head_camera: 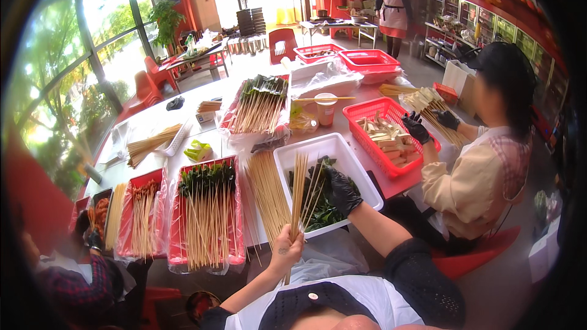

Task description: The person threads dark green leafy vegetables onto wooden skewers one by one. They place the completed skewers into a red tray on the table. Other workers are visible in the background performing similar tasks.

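My bare left hand [287,248] is closed around a bundle of bamboo skewers [299,188], held upright at the near edge of a white plastic tub [373,191]. Dark green kelp pieces [323,220] lie in that tub. My right hand [343,191], in a black glove, reaches over the tub with its fingers at the kelp; whether it grips a piece is hidden. A few skewers fan out from the bundle towards those fingers. More loose skewers [268,188] lie left of the tub. Beside them, a plastic-lined red tray [240,238] holds rows of kelp skewers [206,211].
A co-worker [477,160] at right handles skewers near a red basket [367,153] of pale cut strips. Another person [82,275] sits at lower left beside a red tray of meat skewers [144,215]. Farther back stand a kelp-skewer tray [257,105] and a cup [326,110].
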{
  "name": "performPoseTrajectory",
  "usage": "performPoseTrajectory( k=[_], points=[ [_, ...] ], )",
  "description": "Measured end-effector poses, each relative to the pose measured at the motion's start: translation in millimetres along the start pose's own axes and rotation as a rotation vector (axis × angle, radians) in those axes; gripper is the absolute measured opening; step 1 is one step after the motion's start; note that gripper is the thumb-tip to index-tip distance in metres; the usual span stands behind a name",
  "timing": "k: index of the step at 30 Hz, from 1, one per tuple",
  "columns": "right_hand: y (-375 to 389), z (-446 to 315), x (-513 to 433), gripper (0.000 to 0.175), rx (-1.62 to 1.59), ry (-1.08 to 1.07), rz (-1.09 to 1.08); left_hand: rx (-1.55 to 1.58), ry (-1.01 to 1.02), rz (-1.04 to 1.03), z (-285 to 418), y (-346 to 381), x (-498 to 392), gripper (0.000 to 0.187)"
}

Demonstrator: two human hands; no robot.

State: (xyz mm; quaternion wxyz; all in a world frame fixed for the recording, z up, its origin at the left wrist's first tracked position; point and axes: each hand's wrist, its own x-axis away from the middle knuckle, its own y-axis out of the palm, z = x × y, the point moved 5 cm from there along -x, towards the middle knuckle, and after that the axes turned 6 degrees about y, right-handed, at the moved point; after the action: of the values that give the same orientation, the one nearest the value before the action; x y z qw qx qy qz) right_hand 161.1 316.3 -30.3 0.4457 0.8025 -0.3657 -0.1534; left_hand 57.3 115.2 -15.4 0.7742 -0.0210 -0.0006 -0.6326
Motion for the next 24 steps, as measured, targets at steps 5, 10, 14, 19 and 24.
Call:
performPoseTrajectory(
  k=[5, 10, 14, 19, 24],
  points=[
    [-5.9, 1.4, -5.4, 0.026, -0.050, -0.051, 0.008, -0.015, 0.056, 0.006, 2.3, 5.9, -1.8, 0.009],
    [-9.8, 2.3, -3.8, 0.028, -0.015, -0.098, 0.028, -0.045, 0.069, 0.003, 3.7, 9.2, -2.9, 0.009],
    [-5.3, 4.1, -2.4, 0.029, -0.030, -0.086, 0.061, 0.028, 0.035, -0.064, 11.5, 13.9, -2.9, 0.009],
    [15.2, 19.0, -1.5, 0.029, -0.155, -0.019, -0.037, 0.193, -0.012, -0.097, 27.9, 8.8, -28.4, 0.011],
    [15.6, 20.0, -14.2, 0.033, -0.178, -0.158, 0.044, 0.219, 0.032, -0.058, 26.3, 18.0, -56.3, 0.013]
  ],
)
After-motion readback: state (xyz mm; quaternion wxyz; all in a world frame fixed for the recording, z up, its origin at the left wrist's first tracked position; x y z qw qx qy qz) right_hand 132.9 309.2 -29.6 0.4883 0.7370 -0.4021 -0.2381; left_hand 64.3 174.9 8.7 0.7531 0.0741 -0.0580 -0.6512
